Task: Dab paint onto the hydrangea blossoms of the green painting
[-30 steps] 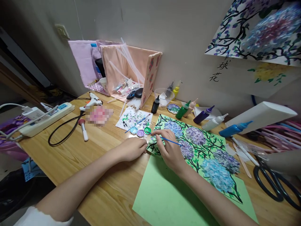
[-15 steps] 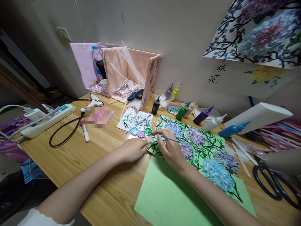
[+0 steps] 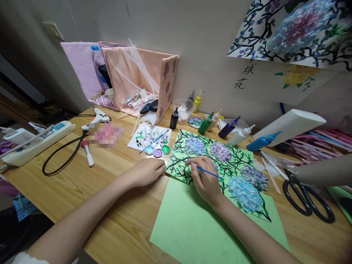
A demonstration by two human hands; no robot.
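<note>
My right hand (image 3: 207, 185) pinches a thin blue paintbrush (image 3: 210, 172), its tip end hidden at the fingers. It is over the left-centre of a painting (image 3: 178, 157) with black branches, green leaves and blue and purple flower clusters. A larger light green sheet (image 3: 189, 220) lies beneath. Closed and curled, my left hand (image 3: 147, 172) rests on the table by the painting's left edge; its fingertips are partly hidden. Just beyond it is a small palette (image 3: 157, 153) with blue, purple and green wells. Another brush (image 3: 161, 136) lies across paint-spotted white paper (image 3: 134, 141).
Paint bottles, among them black (image 3: 174, 119), green (image 3: 205, 124) and blue (image 3: 262, 142), stand or lie behind the painting. Scissors (image 3: 297, 198) lie at right, near another person's forearm (image 3: 324, 170). A glue gun (image 3: 100, 116) and a power strip (image 3: 38, 143) sit at left.
My right hand has moved the brush from beside the palette's green well to above the painting. My left hand stays by the painting's edge. The whole view has shifted slightly.
</note>
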